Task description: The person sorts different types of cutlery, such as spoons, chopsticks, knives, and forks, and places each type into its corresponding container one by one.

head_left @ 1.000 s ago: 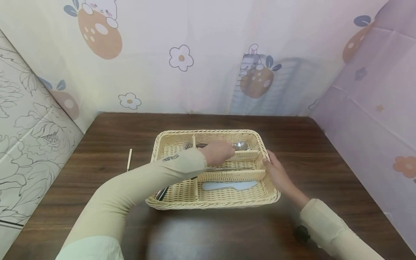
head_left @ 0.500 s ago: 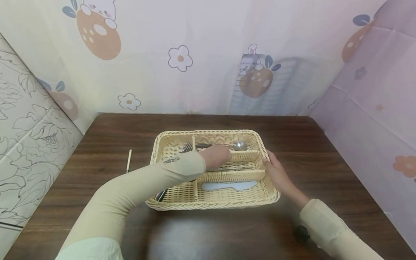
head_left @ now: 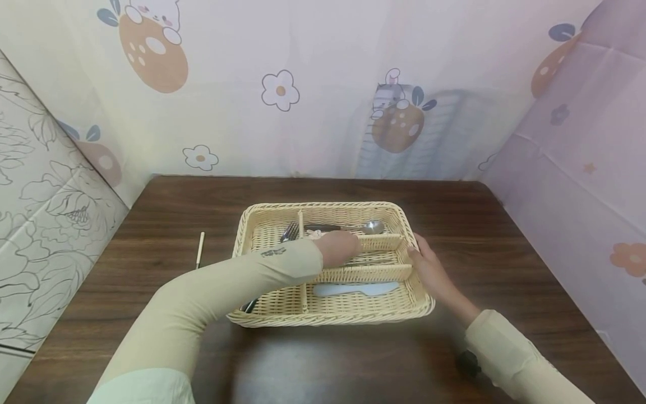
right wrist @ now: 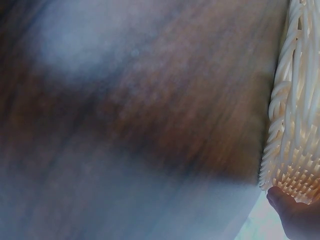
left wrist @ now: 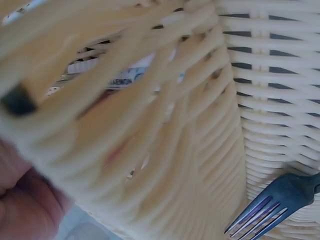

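Note:
A cream woven cutlery basket (head_left: 330,321) with divided compartments sits on the dark wooden table. My right hand (head_left: 431,270) grips its right rim; the thumb shows over the edge in the right wrist view. My left hand (head_left: 339,248) reaches into the middle right-hand compartment, over slim metal cutlery (head_left: 370,262). Its fingertips are hidden, so I cannot tell whether they hold anything. Behind it, a dark-handled spoon (head_left: 373,226) lies in the back compartment. A white plastic knife (head_left: 355,289) lies in the front one. A fork (left wrist: 280,202) rests in the left section.
Left of the basket, a thin utensil with a cream handle (head_left: 201,244) lies on the table (head_left: 484,224). More dark-handled cutlery (head_left: 249,305) shows in the basket's front left corner. Patterned curtains (head_left: 323,129) hang behind the table and at both sides.
My left hand has come slightly nearer, from beside the spoon to over the middle compartment, uncovering the spoon's dark handle. The right hand stays on the rim.

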Motion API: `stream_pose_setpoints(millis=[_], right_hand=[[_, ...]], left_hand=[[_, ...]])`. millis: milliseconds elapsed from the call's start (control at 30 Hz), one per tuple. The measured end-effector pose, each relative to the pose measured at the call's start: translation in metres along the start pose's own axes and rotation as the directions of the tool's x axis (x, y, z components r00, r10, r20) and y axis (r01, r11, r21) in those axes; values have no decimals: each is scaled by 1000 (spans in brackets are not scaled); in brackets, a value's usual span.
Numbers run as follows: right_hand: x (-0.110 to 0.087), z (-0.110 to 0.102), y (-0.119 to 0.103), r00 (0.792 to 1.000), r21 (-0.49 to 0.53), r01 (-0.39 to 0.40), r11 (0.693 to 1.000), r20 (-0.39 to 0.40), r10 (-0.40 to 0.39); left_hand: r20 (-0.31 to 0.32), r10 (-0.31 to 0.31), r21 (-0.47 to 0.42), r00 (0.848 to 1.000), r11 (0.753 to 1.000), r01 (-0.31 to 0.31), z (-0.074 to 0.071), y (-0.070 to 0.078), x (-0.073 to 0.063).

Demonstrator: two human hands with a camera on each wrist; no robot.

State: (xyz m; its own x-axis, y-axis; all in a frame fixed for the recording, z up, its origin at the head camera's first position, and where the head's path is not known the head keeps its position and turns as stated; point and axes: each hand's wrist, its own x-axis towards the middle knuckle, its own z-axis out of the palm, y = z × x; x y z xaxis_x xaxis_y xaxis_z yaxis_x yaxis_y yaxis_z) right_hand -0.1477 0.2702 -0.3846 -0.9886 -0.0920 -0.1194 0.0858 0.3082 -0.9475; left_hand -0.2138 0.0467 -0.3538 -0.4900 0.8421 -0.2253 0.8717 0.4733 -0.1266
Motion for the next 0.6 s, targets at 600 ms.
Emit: stream_pose_setpoints(millis=[600], right_hand=[[-1, 0, 0, 1000, 19, 9, 1000, -13, -8]], left_hand=[[-246, -464, -416, 851, 843, 340, -6, -88, -176]])
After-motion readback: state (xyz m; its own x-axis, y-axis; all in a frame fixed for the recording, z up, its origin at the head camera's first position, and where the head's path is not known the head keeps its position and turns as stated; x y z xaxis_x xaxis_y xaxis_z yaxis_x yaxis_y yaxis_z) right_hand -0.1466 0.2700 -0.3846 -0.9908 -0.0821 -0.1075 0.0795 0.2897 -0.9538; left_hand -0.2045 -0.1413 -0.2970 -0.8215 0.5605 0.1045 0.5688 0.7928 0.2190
